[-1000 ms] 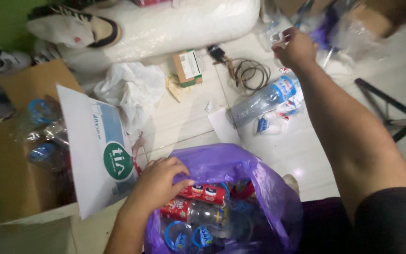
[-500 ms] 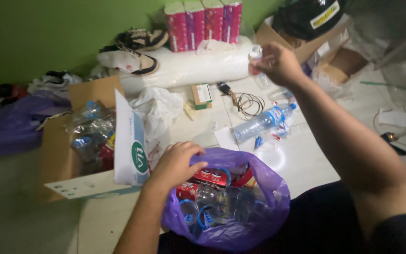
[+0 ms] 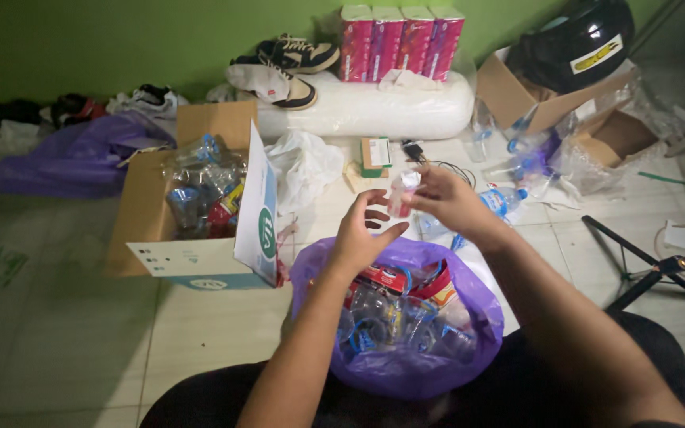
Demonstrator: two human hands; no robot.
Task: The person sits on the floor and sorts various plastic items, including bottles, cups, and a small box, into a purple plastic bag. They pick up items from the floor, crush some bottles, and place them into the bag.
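Note:
My right hand point(image 3: 442, 198) holds a small clear plastic bottle point(image 3: 401, 192) above the open purple plastic bag point(image 3: 469, 349) in my lap. Its fingers wrap the bottle's upper part. My left hand point(image 3: 366, 231) is raised right beside it, fingers spread and close to the bottle's lower end, with nothing in its grasp. The bag is full of crushed clear bottles with blue and red labels point(image 3: 394, 313).
A cardboard box point(image 3: 160, 238) of plastic bottles stands at the left, flap up. A white bag point(image 3: 304, 166), a small box point(image 3: 376, 152), cables and a lying bottle point(image 3: 503, 200) are on the tiled floor. Shoes, pink packs, a helmet in a box and a tripod leg point(image 3: 636, 265) surround.
My right hand has come back from the far right with the small bottle to above the bag. My left hand has lifted off the bag's rim toward the bottle.

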